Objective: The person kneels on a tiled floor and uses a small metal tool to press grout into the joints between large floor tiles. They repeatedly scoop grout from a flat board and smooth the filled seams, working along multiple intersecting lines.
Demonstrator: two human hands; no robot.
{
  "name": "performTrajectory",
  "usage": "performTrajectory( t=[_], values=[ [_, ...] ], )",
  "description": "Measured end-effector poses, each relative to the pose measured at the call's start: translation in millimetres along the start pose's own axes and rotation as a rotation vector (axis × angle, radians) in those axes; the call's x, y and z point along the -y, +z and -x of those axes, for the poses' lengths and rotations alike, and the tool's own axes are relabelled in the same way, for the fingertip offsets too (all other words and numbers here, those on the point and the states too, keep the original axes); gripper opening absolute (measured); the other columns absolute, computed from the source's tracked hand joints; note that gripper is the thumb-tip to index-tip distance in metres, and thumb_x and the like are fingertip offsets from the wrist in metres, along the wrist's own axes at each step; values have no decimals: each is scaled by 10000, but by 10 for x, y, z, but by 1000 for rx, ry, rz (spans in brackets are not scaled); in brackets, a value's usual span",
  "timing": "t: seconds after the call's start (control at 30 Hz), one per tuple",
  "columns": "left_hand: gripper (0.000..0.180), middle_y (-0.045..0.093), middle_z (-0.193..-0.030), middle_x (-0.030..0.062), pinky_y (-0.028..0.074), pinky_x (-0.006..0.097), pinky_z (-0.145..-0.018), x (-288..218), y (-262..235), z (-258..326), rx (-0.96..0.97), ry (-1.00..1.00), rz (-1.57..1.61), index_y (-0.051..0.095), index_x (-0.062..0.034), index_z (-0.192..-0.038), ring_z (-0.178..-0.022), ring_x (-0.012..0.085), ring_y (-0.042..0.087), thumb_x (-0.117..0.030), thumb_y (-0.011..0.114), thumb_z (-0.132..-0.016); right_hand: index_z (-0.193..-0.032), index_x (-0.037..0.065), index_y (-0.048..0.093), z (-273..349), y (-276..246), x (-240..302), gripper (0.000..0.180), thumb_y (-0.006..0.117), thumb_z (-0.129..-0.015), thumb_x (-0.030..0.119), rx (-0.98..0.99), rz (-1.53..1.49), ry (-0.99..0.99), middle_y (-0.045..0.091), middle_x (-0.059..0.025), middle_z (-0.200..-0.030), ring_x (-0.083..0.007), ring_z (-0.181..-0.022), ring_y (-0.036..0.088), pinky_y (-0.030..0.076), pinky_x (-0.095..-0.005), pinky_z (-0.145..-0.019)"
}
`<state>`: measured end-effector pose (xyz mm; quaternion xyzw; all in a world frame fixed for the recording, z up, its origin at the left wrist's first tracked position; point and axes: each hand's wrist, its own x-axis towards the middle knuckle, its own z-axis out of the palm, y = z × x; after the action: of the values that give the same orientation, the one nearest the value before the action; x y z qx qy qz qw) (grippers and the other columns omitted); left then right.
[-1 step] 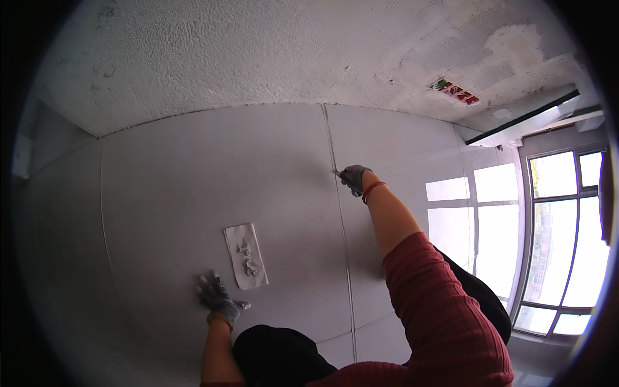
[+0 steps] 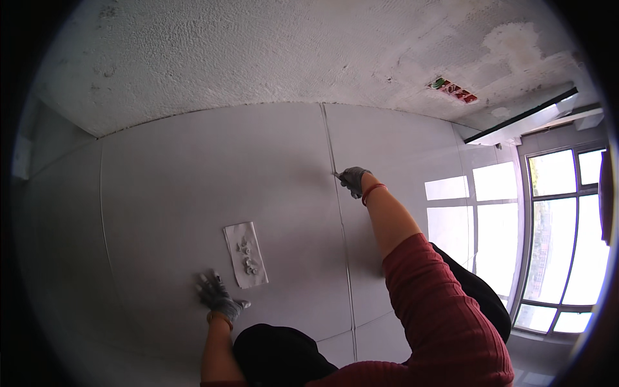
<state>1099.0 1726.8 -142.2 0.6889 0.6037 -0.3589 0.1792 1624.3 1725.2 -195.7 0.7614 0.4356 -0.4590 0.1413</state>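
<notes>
My right hand [image 2: 352, 181], in a grey glove, reaches out to the long joint line [image 2: 343, 226] between two large grey floor tiles. Its fingers are closed around something small whose tip touches the joint; the kind of thing is too small to tell. Lower left, my left hand [image 2: 220, 297], also gloved, lies on the tile [image 2: 161, 193] with its fingers spread and nothing in it. Beside that hand is a folded white sheet [image 2: 259, 258], perhaps paper or cloth, bearing several small grey crumpled lumps [image 2: 248, 264].
A rough whitish plaster wall [image 2: 225, 51] rises beyond the tiles, with a red and green sticker [image 2: 455, 91] on it. At right, a dark-edged panel [image 2: 522, 117] leans near a large window [image 2: 554, 251], whose light reflects off the floor. My black-clad knee [image 2: 280, 355] is at the bottom.
</notes>
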Motion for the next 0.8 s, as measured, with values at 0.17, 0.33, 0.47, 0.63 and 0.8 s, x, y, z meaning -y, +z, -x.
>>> performTrajectory(
  t=[0.17,0.33,0.47,0.63,0.8],
  values=[
    [1441,-167,-1527,227,90,599,-1105,2,-87,66,51,39,-45,-180,-150,-1471,-1387,474,-145,-684,766,-524,-951,104,669,397,343,95,180,661,-772,126,56,157,-59,686,-95,-881,-271,-813,655,529,-370,-703],
    [1426,-157,-1534,213,109,587,-1108,-21,-106,131,27,15,-37,-163,-182,-1478,-1399,461,-112,-677,772,-522,-950,81,666,645,781,100,171,629,-798,150,8,293,-157,686,-118,-919,-297,-848,657,527,-376,-717],
    [1430,-137,-1537,219,65,560,-1125,-14,-70,101,28,-4,-21,-162,-147,-1478,-1410,437,-101,-709,746,-526,-960,55,658,807,1133,70,183,610,-809,147,9,369,-215,686,-135,-932,-294,-864,661,530,-381,-725],
    [1429,-98,-1540,234,-46,528,-1130,30,-12,40,-18,63,-164,-161,-60,-1465,-1420,394,-128,-782,664,-549,-965,60,664,976,1609,-54,200,595,-817,176,56,495,-284,690,-124,-952,-295,-893,666,539,-381,-740],
    [1416,-120,-1541,220,-43,522,-1132,48,-51,103,-16,89,-177,-160,-70,-1467,-1421,400,-114,-779,661,-558,-872,72,644,2028,2801,-171,189,641,-809,250,467,-209,19,623,-82,-791,-269,-677,596,482,-400,-592]
  ],
)
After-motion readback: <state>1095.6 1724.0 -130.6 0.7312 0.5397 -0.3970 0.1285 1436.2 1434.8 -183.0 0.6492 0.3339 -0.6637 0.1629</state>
